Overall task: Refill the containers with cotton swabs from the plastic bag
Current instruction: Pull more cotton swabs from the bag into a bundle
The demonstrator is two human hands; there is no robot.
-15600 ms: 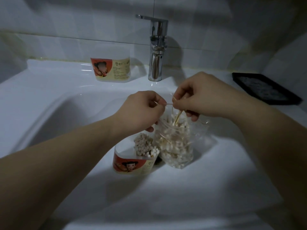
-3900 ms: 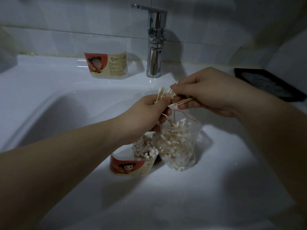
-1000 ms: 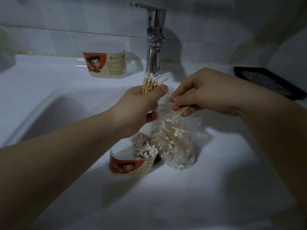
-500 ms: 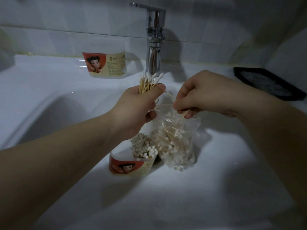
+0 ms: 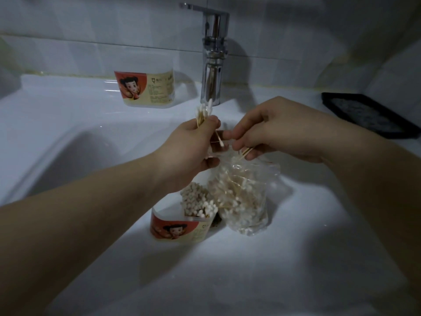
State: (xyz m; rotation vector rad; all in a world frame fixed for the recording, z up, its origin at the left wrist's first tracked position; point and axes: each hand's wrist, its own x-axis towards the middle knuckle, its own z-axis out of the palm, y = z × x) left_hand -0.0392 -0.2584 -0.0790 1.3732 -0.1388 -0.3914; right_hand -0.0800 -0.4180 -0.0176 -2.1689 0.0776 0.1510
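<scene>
My left hand (image 5: 193,144) grips an upright bundle of cotton swabs (image 5: 203,115) above the sink basin. My right hand (image 5: 271,131) pinches a few wooden-stemmed swabs (image 5: 245,153) just over the mouth of the clear plastic bag (image 5: 243,197), which stands in the basin full of swabs. A single swab (image 5: 219,139) lies between the two hands. To the left of the bag stands an open container (image 5: 180,226) with a red cartoon label, partly filled with upright swabs. A second labelled container (image 5: 148,88) stands on the sink's back ledge.
A chrome faucet (image 5: 213,55) rises behind my hands. The white sink (image 5: 79,137) curves around the bag and container. A black tray (image 5: 369,115) lies on the ledge at the right. Tiled wall runs behind.
My left hand has kept the bundle upright and shifted slightly. My right hand has drawn a few more swabs up from the bag toward the left hand.
</scene>
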